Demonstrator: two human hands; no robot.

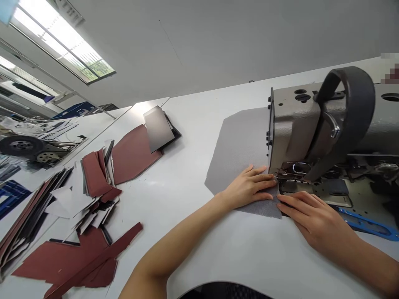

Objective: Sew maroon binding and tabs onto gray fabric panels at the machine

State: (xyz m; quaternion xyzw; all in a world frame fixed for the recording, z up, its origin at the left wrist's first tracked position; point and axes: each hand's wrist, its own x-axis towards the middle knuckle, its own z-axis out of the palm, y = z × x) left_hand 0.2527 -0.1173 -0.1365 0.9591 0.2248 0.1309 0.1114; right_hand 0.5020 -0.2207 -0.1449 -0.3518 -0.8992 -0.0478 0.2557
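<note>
Evenly spread: left hand [249, 187] and right hand [311, 218], both open, gripping nothing, press a grey fabric panel [240, 153] flat beside the sewing machine's presser foot [291, 171].

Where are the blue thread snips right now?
In the head view, the blue thread snips lie at the right side, just past the right hand, along the front edge of the sewing machine.

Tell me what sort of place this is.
Probably a sewing workshop or small factory: an industrial sewing machine with a grey fabric panel beneath its head, and piles of cut maroon pieces on a white worktable.
</note>
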